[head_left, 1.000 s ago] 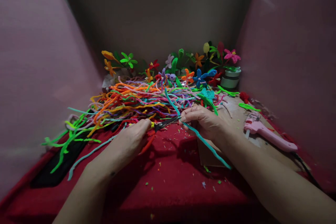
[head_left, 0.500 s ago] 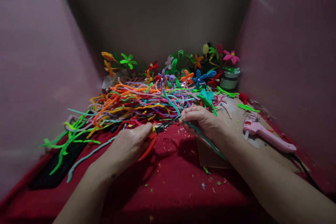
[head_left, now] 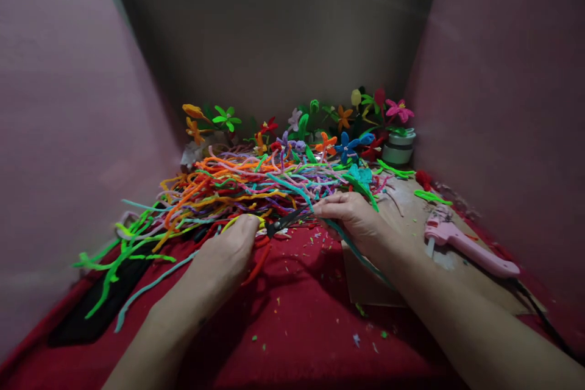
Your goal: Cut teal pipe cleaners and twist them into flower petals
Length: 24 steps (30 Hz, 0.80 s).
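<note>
My left hand [head_left: 231,250] is closed around the handles of a pair of scissors [head_left: 284,223], its dark blades slightly parted and pointing right. A teal pipe cleaner [head_left: 295,187] is pinched in my right hand [head_left: 350,213]; one end sticks up to the left, the other trails down beside my right forearm. The scissor tips lie close to my right fingertips and the pipe cleaner; whether they touch it I cannot tell. Behind both hands spreads a heap of many-coloured pipe cleaners [head_left: 237,180].
A pink glue gun [head_left: 470,247] lies on cardboard [head_left: 372,280] at the right. Pipe-cleaner flowers [head_left: 347,147] line the back, near a small pale pot [head_left: 398,147]. Green pipe cleaners cross a black flat object [head_left: 86,320] at left. Tiny scraps dot the red cloth [head_left: 292,335].
The teal pipe cleaner's free end has tipped further left and down. My left hand has drawn slightly left with the scissors, whose blades look more parted. The whole view has shifted a little.
</note>
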Each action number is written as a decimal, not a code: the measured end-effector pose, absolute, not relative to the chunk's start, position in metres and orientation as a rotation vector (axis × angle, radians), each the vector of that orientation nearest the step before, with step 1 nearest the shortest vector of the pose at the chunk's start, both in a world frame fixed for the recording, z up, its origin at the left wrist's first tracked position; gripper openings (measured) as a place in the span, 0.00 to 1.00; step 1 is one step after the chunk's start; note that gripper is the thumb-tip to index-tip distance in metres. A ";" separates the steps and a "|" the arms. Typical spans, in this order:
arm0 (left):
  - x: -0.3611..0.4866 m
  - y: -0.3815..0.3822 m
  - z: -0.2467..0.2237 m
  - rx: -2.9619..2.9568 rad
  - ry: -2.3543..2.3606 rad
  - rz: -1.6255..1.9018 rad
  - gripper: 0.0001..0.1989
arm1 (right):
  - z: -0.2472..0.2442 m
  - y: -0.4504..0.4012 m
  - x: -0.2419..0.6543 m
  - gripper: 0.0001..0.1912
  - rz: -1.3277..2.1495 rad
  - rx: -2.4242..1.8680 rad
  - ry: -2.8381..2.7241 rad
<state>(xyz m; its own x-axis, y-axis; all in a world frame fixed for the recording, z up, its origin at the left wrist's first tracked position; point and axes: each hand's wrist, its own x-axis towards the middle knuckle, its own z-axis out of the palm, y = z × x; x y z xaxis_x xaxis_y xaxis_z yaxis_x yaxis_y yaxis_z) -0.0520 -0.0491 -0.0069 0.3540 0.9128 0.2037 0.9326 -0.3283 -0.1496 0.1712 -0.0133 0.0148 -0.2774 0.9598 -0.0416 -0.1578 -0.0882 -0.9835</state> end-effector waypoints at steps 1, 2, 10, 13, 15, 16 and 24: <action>-0.052 -0.049 -0.008 -2.367 -1.665 -0.106 0.09 | 0.015 -0.014 0.171 0.07 1.523 -0.992 -1.246; -0.052 -0.048 -0.008 -2.359 -1.668 -0.095 0.09 | 0.016 -0.013 0.171 0.07 1.512 -1.004 -1.249; -0.047 -0.048 -0.003 -2.313 -1.660 -0.022 0.12 | 0.012 -0.009 0.174 0.07 1.565 -1.028 -1.285; -0.048 -0.048 -0.003 -2.319 -1.657 0.001 0.11 | 0.010 -0.007 0.175 0.07 1.605 -0.979 -1.286; -0.048 -0.047 -0.003 -2.319 -1.649 0.006 0.11 | 0.009 -0.007 0.176 0.06 1.608 -0.960 -1.294; -0.048 -0.047 -0.003 -2.315 -1.648 0.004 0.11 | 0.008 -0.006 0.176 0.04 1.607 -0.960 -1.293; -0.044 -0.052 0.003 -2.303 -1.730 0.062 0.09 | 0.013 -0.008 0.177 0.03 1.675 -0.923 -1.294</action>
<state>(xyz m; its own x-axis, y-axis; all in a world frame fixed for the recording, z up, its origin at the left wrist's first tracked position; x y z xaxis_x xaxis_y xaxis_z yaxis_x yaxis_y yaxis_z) -0.0441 -0.0523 0.0034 0.2900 0.9494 0.1203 0.9383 -0.2573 -0.2309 0.1768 -0.0085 0.0129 -0.4059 0.9112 -0.0711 -0.1613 -0.1480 -0.9757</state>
